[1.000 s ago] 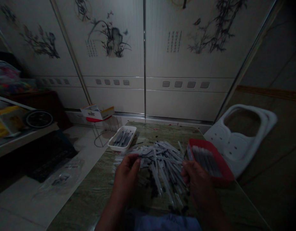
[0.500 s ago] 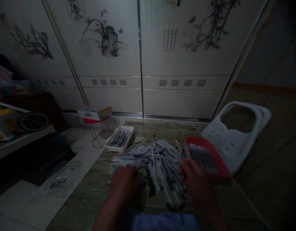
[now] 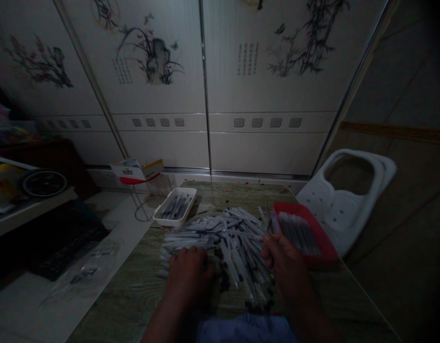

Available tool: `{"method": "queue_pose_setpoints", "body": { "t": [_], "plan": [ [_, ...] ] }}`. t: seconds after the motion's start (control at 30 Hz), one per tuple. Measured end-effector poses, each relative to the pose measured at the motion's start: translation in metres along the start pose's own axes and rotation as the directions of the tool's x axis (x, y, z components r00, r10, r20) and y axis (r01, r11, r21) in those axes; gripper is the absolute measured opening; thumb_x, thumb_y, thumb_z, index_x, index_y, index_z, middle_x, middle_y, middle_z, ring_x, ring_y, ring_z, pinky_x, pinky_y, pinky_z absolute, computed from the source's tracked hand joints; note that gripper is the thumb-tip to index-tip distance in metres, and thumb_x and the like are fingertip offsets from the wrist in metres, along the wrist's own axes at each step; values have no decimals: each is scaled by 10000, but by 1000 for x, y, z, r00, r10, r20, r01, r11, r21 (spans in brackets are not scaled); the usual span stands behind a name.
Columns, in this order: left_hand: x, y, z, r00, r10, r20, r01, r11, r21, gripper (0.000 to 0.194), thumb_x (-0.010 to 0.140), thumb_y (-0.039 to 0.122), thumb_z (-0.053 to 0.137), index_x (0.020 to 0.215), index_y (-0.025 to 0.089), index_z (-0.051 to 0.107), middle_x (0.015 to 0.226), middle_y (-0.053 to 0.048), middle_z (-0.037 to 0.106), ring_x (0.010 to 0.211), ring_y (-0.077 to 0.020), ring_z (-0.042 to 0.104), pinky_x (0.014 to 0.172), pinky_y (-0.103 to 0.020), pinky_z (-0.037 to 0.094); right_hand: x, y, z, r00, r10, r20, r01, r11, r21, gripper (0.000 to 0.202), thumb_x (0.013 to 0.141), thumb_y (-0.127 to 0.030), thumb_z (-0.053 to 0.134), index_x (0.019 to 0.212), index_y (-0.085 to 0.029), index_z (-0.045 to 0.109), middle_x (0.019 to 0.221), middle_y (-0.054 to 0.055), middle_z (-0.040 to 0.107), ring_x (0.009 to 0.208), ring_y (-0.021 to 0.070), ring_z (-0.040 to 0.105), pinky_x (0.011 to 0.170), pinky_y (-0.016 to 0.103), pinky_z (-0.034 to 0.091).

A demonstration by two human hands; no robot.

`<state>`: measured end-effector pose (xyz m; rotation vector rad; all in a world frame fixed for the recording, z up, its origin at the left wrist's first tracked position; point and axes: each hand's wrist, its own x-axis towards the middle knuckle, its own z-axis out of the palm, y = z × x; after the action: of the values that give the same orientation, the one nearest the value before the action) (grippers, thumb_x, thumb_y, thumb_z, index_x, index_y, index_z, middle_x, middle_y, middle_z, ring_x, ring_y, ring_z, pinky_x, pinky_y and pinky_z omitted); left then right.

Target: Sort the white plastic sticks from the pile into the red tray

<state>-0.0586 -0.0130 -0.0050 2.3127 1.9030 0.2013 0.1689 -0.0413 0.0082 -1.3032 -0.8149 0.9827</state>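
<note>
A large pile of clear pens (image 3: 237, 221), some with dark refills, is spread over the table (image 3: 130, 290). My right hand (image 3: 286, 259) is closed, pinching the end of a clear pen (image 3: 243, 233) that points left across the pile. At the pile's lower left edge is my left hand (image 3: 189, 269), its fingers curled down; whatever they hold is hidden beneath them. Small black pieces, perhaps caps (image 3: 224, 280), lie between my hands. Just beyond my right hand stands a red box (image 3: 329, 243) with pens lined up in it.
A white tray (image 3: 172, 222) of dark-filled pens sits at the table's far left. Behind the table are cabinet doors (image 3: 263, 152). A white folding chair (image 3: 339, 214) is at the right; a small carton (image 3: 137, 170) rests on a red stool (image 3: 136, 181) at the left.
The view has shifted slightly. My left hand has moved a little right and down, away from the pens. My right hand still holds its pen in nearly the same spot.
</note>
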Motion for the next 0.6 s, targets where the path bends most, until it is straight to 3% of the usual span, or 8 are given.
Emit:
{"method": "queue_pose_setpoints", "body": {
  "t": [0.37, 0.6],
  "plan": [
    [-5, 9, -2, 992, 119, 39, -114, 988, -108, 165, 786, 278, 593, 936, 272, 661, 1085, -75, 688, 1038, -320, 560, 851, -419, 310, -1, -1, 0, 1000, 3, 20, -2, 1000, -19, 343, 900, -487, 608, 705, -212, 542, 607, -43, 514, 543, 114, 417, 497, 235, 307],
    [-2, 16, 7, 989, 140, 39, -137, 987, -81, 151, 785, 258, 583, 909, 269, 669, 1061, -80, 670, 1022, -321, 567, 837, -426, 323, -1, -2, 1, 1000, -15, 23, 15, 1000, 5, 335, 876, -505, 634, 721, -216, 564, 645, -32, 547, 558, 124, 446, 514, 247, 347]
  ]
}}
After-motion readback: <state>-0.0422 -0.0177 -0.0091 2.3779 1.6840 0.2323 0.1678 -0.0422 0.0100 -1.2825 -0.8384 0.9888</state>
